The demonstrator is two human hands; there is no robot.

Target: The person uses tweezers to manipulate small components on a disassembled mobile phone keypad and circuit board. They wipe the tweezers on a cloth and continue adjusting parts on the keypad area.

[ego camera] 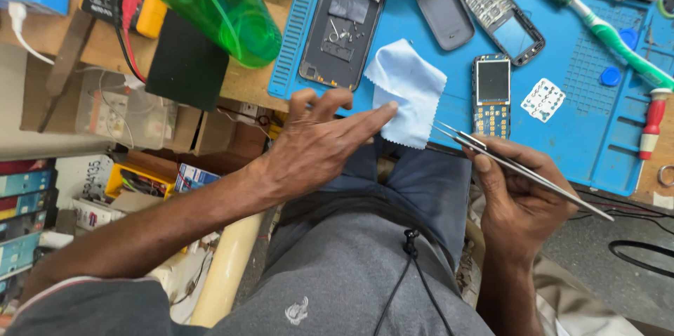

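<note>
Two hands work at the near edge of the surface (604,160), above the person's lap. The right hand (519,195) pinches a pair of steel tweezers (519,171), their tips closed or nearly so, pointing toward the lower corner of the cloth (406,90). The left hand (316,143) is spread flat, fingers wide, its forefinger pressing the pale blue cloth down where it hangs over the mat's edge. Judged from this, the step is steadying the cloth while the tweezers come in; the next move calls for a fine, short reach, since the cloth overhangs the rim and could slip off. Just beyond lies a small keypad phone (492,94), with a loose white keypad (543,100) beside it. Farther back sit an opened phone (344,23), a dark cover (444,9) and another phone shell (507,21). A green bottle (217,2) leans at the left, a toothbrush (611,34) and red screwdriver (653,122) at the right. Open room lies mid-mat.
</note>
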